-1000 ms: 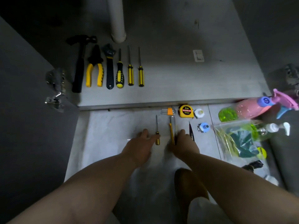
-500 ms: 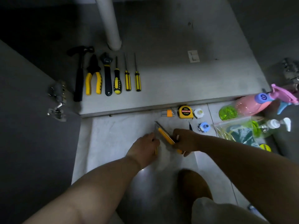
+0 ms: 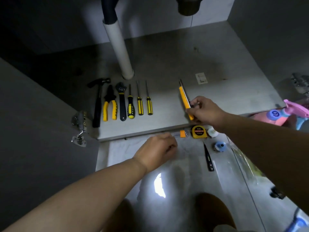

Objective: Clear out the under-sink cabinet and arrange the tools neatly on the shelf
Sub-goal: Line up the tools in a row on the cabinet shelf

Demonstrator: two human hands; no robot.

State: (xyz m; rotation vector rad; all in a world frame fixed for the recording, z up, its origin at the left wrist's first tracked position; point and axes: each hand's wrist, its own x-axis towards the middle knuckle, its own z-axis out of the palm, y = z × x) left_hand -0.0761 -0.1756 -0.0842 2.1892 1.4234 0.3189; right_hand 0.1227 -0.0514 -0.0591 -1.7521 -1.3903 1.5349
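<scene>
On the grey cabinet shelf (image 3: 167, 64) a hammer (image 3: 97, 104), yellow pliers (image 3: 109, 104), a wrench (image 3: 122, 101) and three screwdrivers (image 3: 140, 104) lie in a row at the left. My right hand (image 3: 204, 109) grips a yellow utility knife (image 3: 183, 96) together with a thin metal tool, holding them over the shelf, right of the row. My left hand (image 3: 155, 149) hovers curled over the floor by the shelf's front edge; the small screwdriver it closed on is hidden inside it.
A hex key set (image 3: 181, 132), tape measure (image 3: 198, 131), white roll (image 3: 212, 132), blue cap (image 3: 220, 146) and black tester pen (image 3: 208, 158) lie on the floor. A pink spray bottle (image 3: 291, 114) lies at right. A white pipe (image 3: 119, 47) stands behind the row. A door hinge (image 3: 80, 128) juts out at left.
My right hand lifted the yellow knife off the floor and carried it forward over the shelf. My left hand closed on the small screwdriver and rose toward the shelf edge.
</scene>
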